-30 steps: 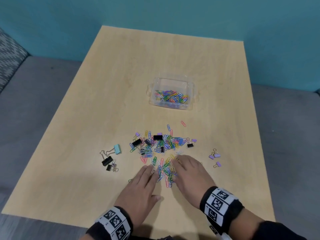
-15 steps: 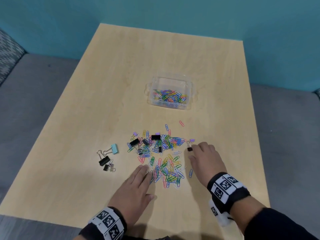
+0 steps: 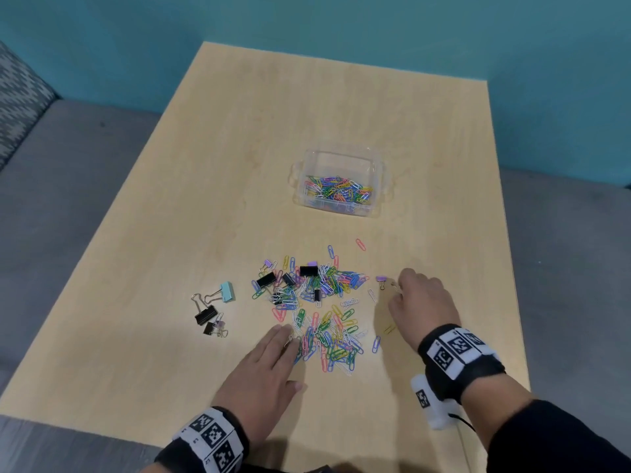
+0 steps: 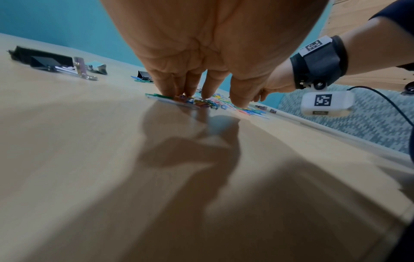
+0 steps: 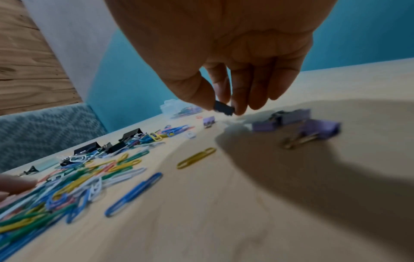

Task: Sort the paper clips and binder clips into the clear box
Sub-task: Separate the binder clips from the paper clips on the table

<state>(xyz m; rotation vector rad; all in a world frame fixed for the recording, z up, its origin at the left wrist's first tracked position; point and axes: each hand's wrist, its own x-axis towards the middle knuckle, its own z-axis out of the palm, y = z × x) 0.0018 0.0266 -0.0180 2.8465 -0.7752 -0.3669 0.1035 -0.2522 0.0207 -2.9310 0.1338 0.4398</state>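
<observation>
A loose pile of coloured paper clips [image 3: 324, 302] with black binder clips [image 3: 309, 270] mixed in lies mid-table. My left hand [image 3: 286, 353] lies flat with straight fingers [image 4: 190, 92] pressing on the pile's near edge. To the right of the pile, my right hand [image 3: 399, 288] pinches a small black binder clip [image 5: 225, 108] between thumb and fingers, just above the table. A purple binder clip [image 3: 381, 279] lies just left of that hand. The clear box [image 3: 375, 209] stands farther back, holding several paper clips.
A group of binder clips, black, light blue and purple [image 3: 211, 312], lies left of the pile. More purple binder clips [image 5: 320, 125] lie under my right hand. A yellow paper clip [image 5: 197, 157] and a blue one [image 5: 134, 193] lie apart. Grey couch surrounds the table.
My right hand left the near side of the pile, went to its right edge, took hold of a small black binder clip and carried it right. The left hand barely moved.
</observation>
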